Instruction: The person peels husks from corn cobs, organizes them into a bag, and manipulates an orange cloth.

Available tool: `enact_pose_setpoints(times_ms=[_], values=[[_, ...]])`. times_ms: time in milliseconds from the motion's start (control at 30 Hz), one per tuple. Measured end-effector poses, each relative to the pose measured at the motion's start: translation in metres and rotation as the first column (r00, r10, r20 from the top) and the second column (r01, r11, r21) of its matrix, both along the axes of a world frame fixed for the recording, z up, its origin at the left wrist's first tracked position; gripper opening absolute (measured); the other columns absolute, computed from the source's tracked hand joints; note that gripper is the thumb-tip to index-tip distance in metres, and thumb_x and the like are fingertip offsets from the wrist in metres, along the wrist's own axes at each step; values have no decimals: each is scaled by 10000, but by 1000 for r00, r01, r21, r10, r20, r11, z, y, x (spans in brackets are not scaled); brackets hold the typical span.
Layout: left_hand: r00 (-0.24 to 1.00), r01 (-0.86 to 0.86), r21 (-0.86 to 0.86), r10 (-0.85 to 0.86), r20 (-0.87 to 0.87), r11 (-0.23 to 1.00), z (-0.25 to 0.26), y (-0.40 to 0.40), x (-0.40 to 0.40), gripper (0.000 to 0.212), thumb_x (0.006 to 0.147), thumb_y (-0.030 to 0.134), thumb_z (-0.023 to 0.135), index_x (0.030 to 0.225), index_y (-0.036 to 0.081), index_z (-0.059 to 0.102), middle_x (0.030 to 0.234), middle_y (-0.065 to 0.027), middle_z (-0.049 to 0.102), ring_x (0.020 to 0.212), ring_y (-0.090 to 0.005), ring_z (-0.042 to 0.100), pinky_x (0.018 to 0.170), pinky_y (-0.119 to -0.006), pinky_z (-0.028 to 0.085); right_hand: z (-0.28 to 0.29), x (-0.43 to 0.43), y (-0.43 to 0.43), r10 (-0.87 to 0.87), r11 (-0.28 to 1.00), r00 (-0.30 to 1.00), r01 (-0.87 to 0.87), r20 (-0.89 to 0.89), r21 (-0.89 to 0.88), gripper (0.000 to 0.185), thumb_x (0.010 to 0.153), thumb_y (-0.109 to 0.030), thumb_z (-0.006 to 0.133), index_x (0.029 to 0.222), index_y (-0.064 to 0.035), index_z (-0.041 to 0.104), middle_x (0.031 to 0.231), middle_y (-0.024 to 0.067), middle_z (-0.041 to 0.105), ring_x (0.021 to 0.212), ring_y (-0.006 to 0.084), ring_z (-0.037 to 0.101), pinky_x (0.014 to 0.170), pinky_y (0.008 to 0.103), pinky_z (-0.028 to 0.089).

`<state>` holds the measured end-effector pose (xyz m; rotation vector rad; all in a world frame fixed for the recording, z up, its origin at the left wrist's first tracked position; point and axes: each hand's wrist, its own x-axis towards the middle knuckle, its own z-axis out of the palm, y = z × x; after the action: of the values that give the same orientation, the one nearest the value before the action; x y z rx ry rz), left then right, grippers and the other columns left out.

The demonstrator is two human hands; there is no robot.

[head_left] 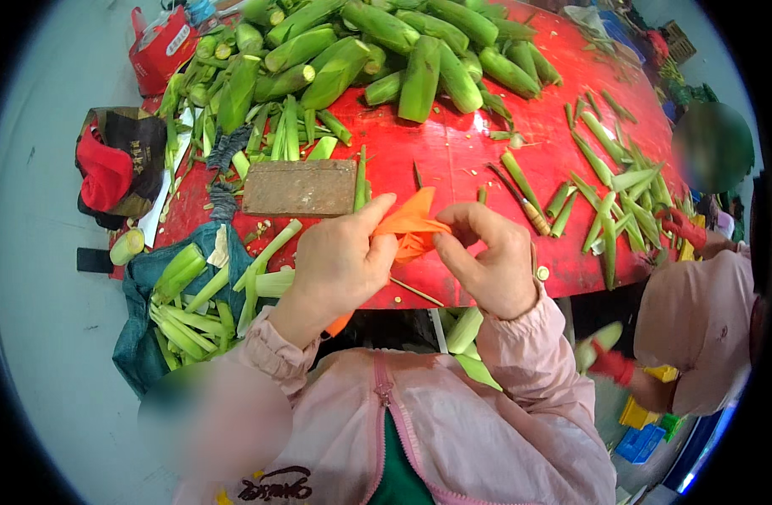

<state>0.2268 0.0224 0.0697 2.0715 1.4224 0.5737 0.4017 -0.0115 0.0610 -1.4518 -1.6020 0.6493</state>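
Crumpled orange fabric (411,228) is bunched between my two hands above the near part of the red tabletop (417,154). My left hand (338,262) grips its left side between thumb and fingers. With thumb and forefinger, my right hand (493,252) pinches its right edge. The picture does not settle whether the fabric is a glove or a plain cloth. More orange shows below my left wrist, partly hidden. Just beyond my left hand lies a brick (299,188). Right of my right hand is a curved knife with a wooden handle (536,218).
Unshucked corn ears (379,38) are heaped at the far side. Cut husks (632,189) lie right, near a co-worker's red-gloved hand (685,227). A teal sack (136,303) of husk pieces hangs at the near left edge. A dark bag (143,142) and red bag (162,53) stand left.
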Motion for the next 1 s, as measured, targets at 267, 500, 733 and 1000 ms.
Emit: enact_pose_setpoints(times_ms=[267, 500, 733, 1000], values=[[973, 26, -137, 6, 230, 990, -21, -9, -14, 444, 827, 181, 436, 1243, 30, 401, 701, -161, 606, 638, -281, 598, 584, -370, 456, -9, -18, 3, 61, 992, 989, -75, 135, 106, 160, 707, -61, 580, 857, -12, 607, 696, 132, 592, 600, 251, 591, 562, 310, 477], [300, -7, -630, 602, 740, 777, -47, 10, -16, 265, 894, 318, 428, 895, 66, 511, 843, -27, 538, 789, -109, 515, 757, -255, 421, -22, -74, 2, 226, 871, 926, -330, 301, 363, 260, 709, -98, 601, 959, -29, 580, 976, 135, 581, 882, 256, 577, 763, 370, 460], [27, 244, -540, 551, 834, 806, -45, 23, -17, 476, 880, 463, 414, 545, 169, 246, 616, 11, 435, 693, -118, 524, 661, -277, 456, -60, -55, -9, 180, 927, 769, -341, -613, -155, 369, 703, -183, 691, 1005, -11, 565, 959, 104, 598, 919, 175, 566, 796, 313, 443], [428, -154, -208, 255, 867, 966, -69, 4, -12, 252, 885, 162, 416, 948, -39, 554, 827, -78, 599, 837, -167, 548, 704, -301, 441, -32, -109, 34, 225, 952, 574, -303, -787, 51, 361, 798, -128, 587, 1117, -9, 466, 971, 79, 572, 904, 154, 546, 783, 283, 451]])
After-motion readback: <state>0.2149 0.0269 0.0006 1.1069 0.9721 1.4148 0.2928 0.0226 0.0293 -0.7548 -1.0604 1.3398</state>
